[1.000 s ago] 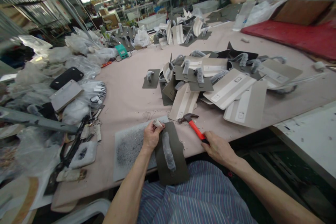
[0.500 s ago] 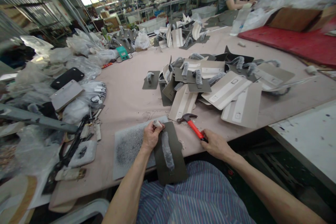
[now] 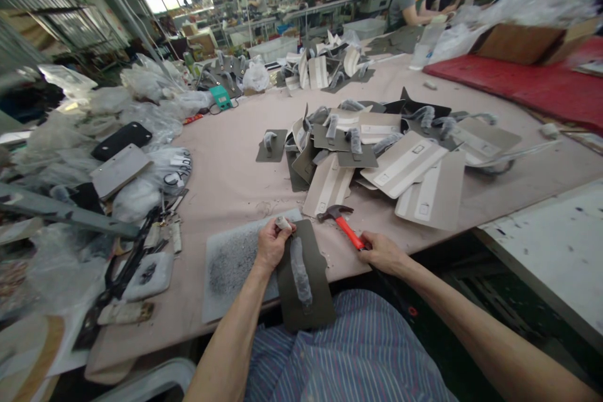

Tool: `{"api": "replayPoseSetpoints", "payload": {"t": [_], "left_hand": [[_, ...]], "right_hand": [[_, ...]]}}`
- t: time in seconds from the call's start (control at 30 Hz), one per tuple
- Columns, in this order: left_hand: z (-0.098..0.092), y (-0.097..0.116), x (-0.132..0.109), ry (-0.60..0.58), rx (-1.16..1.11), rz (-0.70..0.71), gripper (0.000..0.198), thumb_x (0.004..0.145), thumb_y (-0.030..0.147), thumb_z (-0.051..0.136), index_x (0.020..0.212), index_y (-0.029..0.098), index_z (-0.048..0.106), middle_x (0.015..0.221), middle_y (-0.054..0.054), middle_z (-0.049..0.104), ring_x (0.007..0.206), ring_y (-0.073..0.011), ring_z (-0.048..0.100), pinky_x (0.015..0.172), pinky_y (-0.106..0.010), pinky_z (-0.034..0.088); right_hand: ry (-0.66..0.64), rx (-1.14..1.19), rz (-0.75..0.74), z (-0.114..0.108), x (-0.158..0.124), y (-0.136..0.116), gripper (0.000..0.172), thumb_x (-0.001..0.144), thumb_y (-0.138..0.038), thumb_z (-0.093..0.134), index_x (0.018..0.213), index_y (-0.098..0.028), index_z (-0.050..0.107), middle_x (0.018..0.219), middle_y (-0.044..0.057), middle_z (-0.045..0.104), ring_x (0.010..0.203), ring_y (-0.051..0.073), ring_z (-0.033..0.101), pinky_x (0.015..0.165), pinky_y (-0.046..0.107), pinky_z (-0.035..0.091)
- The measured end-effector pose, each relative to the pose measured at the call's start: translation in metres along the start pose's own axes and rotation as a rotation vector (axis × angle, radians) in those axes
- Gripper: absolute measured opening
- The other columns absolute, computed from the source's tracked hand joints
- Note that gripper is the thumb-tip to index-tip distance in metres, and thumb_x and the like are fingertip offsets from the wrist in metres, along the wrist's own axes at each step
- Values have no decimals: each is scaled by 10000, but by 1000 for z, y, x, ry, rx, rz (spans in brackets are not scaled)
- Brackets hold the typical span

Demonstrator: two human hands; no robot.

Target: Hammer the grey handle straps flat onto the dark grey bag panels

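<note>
My left hand (image 3: 272, 245) is closed around a short stubby tool wrapped in white tape (image 3: 282, 223), held upright at the top of a dark grey-green panel (image 3: 320, 282). The tool's lower tip is hidden by my fingers. A strap handle wrapped in clear plastic (image 3: 300, 273) runs along the panel, whose near end overhangs the table edge against my shirt. Beneath its left side lies a pale, dark-speckled board (image 3: 230, 267). My right hand (image 3: 384, 254) grips a claw hammer (image 3: 348, 232) by its red and black handle; the head is low over the table, right of the panel.
Beyond the hammer is a pile of similar panels (image 3: 414, 163), with another heap (image 3: 325, 66) farther back. Plastic bags (image 3: 141, 107) and taped tools (image 3: 126, 313) crowd the left. A red board (image 3: 509, 78) lies at right. A co-worker (image 3: 407, 3) is at the far side.
My right hand and the hammer have shifted very slightly left, and the view has turned a little. My left hand, the taped tool and the panel stay in place.
</note>
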State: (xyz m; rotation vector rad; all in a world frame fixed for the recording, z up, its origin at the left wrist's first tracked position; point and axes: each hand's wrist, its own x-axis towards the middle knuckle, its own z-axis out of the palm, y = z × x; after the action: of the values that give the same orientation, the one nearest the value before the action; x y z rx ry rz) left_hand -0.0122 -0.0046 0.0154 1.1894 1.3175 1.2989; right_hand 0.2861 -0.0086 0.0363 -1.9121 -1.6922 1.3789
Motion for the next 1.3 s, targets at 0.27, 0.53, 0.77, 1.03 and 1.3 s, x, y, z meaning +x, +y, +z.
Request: {"api": "replayPoseSetpoints", "payload": {"t": [0.27,0.53,0.77,1.03,1.3], "left_hand": [[5,1,-6,34,226,113,92,775,213,673,864,200,694,834,-42,751,791,-208,695,764,-312,523],[5,2,-11,-8,364,201,120,806,190,638,884,227,723,837,-24,734,778,-203,663,750,-303,490],[5,0,-13,4,323,172,127,793,184,646,884,232,721,797,-21,731,735,-196,654,722,-286,476],[5,2,-14,-36,451,146,145,826,180,590,929,203,689,824,-11,725,765,-174,660,743,-273,486],[4,-2,-14,-37,372,191,159,827,180,596,951,209,692,899,-21,743,834,-182,682,790,-285,511]], "right_hand": [[-228,393,144,12,-4,-29,169,852,-374,481,794,-217,456,601,-46,466,426,92,370,421,230,332],[341,17,-545,0,-42,-94,316,951,-502,406,791,-234,457,590,-23,482,488,114,412,490,253,297],[269,-406,-689,-16,-56,-120,255,950,-403,477,754,-240,464,538,-26,439,441,110,319,497,289,213],[352,-390,-736,0,-55,-116,299,985,-432,386,796,-219,476,556,-23,457,451,123,384,486,277,227],[72,-350,-338,-10,-16,-50,399,1009,-396,307,751,-195,534,586,-4,535,520,131,481,528,251,334]]}}
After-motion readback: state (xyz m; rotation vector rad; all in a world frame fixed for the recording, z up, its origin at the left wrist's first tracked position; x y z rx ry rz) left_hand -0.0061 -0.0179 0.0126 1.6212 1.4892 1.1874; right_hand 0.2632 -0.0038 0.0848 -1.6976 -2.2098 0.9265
